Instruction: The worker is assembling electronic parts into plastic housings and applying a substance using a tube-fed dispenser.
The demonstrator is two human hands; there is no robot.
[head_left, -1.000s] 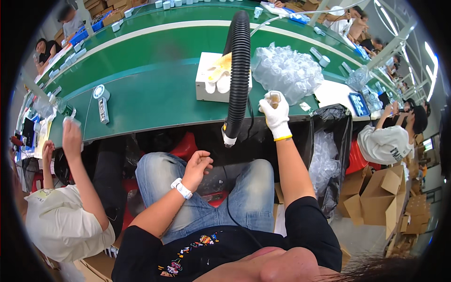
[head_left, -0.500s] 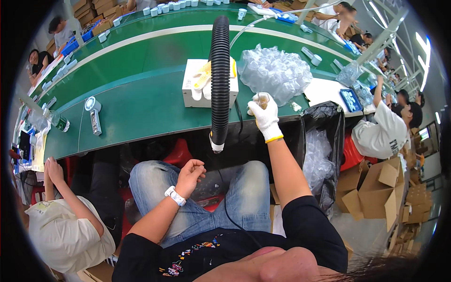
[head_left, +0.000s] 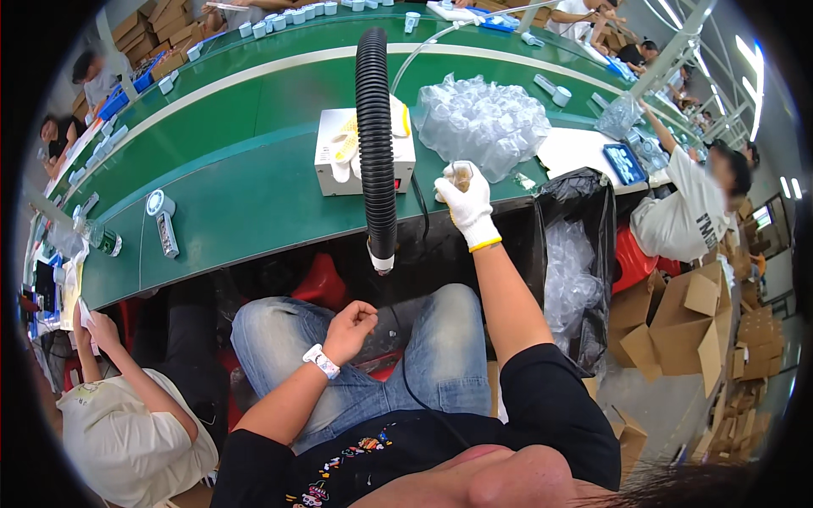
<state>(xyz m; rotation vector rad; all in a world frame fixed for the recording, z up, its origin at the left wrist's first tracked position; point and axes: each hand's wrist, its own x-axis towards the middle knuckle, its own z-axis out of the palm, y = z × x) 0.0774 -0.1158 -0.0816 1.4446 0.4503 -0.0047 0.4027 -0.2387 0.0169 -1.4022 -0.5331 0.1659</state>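
Note:
My right hand (head_left: pixel 468 207), in a white knitted glove with a yellow cuff, rests at the near edge of the green table. Its fingers are curled closed around something brownish and small that I cannot make out. Just beyond it lies a big heap of clear plastic bags or wraps (head_left: pixel 483 123). My bare left hand (head_left: pixel 350 332) hovers over my lap with fingers curled in and nothing visible in them; a white watch is on that wrist. Between my hands and the table's far side, a black corrugated hose (head_left: pixel 376 144) hangs down in front of a white box (head_left: pixel 332 173).
A yellow-dotted glove (head_left: pixel 345 151) lies on the box. At left on the green table (head_left: pixel 246 199) is a pale blue handled device (head_left: pixel 161 216). A black-lined bin (head_left: pixel 576 254) with clear plastic stands right, near open cartons (head_left: pixel 686 326). Co-workers sit on both sides.
The view has shifted slightly, so the table and hose sit further left. My left hand has moved a little and its fingers are more curled. My right hand stays near the plastic heap.

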